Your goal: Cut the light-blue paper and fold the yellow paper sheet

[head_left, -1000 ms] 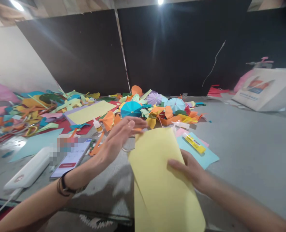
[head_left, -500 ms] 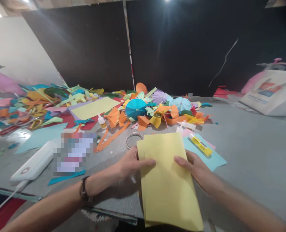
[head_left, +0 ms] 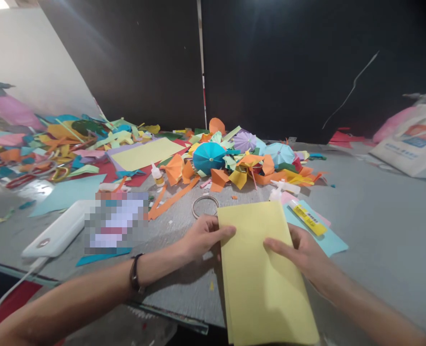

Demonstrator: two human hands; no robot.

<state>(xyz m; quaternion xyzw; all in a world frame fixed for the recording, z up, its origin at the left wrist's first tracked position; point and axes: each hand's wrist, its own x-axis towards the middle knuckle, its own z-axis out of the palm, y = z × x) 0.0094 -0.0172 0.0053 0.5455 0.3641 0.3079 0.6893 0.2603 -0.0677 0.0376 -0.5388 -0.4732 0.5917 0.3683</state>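
Yellow paper [head_left: 261, 288], folded or in layers, is held up between my two hands near the table's front edge. My left hand [head_left: 209, 235] grips its left side, thumb on top and fingers behind. On the right side, my right hand [head_left: 295, 252] pinches it the same way. A round ring [head_left: 205, 205], maybe a bangle or tape roll, lies just beyond my left hand. Beside my right hand, a yellow glue tube [head_left: 308, 217] rests on light blue paper [head_left: 337, 246]. The fingertips under the paper are hidden.
Several coloured paper scraps and paper umbrellas [head_left: 210, 157] pile along the back. A small glue bottle [head_left: 157, 175] stands before them. To the left lie a white power bank [head_left: 59, 230] with a cable and red-handled scissors [head_left: 20, 180]. A white bag [head_left: 414, 144] stands far right.
My view has shifted slightly, so the table things appear a little further right. Both hands still grip the yellow paper, its layers now more nearly lined up at the left edge.
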